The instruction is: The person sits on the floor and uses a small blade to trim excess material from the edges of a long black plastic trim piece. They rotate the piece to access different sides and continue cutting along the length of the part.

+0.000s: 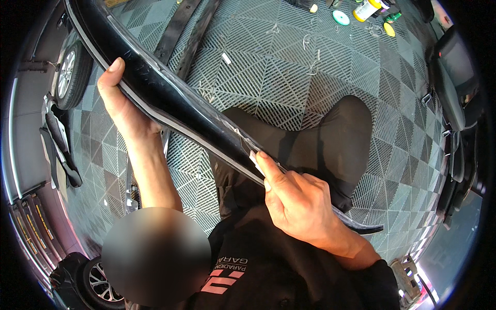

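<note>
A long, curved, glossy black trim piece (150, 77) runs slantwise across my lap, from the upper left down to the lower right. My left hand (121, 106) grips its near edge toward the upper end, the thumb over the rim and the other fingers hidden beneath. Pinched in my right hand (302, 204) is a small flat white piece (256, 162), held against the trim further down. Just above those fingertips, a thin, crinkled, clear-looking strip (238, 133) lies along the trim's far edge. My right hand covers part of the trim's lower end.
Two long dark strips (174, 32) (197, 39) lie on the tiled floor ahead. A yellow-and-white bottle (366, 9), a pale green disc (341, 17) and a yellow disc (389, 30) sit at the far right. A wheel (72, 72) stands at left; dark car parts (452, 103) line the right.
</note>
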The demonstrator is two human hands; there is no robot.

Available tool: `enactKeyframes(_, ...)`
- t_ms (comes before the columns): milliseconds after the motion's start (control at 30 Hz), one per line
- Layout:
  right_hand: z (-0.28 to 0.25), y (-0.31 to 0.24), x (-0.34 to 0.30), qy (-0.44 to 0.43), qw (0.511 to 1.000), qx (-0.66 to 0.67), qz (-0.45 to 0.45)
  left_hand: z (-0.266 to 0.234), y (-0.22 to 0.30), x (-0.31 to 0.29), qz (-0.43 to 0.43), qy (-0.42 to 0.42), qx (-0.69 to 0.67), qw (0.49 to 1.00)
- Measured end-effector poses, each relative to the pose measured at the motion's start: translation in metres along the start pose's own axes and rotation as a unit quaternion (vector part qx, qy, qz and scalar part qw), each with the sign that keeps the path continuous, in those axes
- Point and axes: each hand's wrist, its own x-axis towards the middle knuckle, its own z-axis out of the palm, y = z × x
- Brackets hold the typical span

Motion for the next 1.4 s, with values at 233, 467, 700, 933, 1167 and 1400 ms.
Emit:
enactKeyframes(233,-0.003,0.003,-0.005,-0.009,1.000,0.000,0.002,-0.002,0.000,-0.002,-0.003,-0.020,-0.004,1.000)
enactKeyframes(467,-0.002,0.003,-0.008,-0.007,1.000,0.021,0.008,-0.005,0.000,-0.001,-0.001,-0.027,-0.009,1.000)
enactKeyframes(700,0.000,0.004,-0.012,0.000,0.999,0.030,0.015,-0.007,-0.001,-0.002,0.002,-0.009,0.008,1.000)
enactKeyframes(933,-0.003,0.004,-0.014,-0.006,1.000,0.015,0.015,-0.006,0.000,-0.002,-0.003,-0.017,-0.006,1.000)
enactKeyframes(1167,-0.005,0.004,-0.014,-0.014,1.000,0.000,0.012,-0.011,-0.002,-0.001,-0.005,-0.015,-0.007,1.000)
enactKeyframes(1400,-0.004,0.007,-0.018,-0.007,1.000,0.022,0.020,-0.012,-0.002,0.000,-0.005,-0.013,-0.005,1.000)
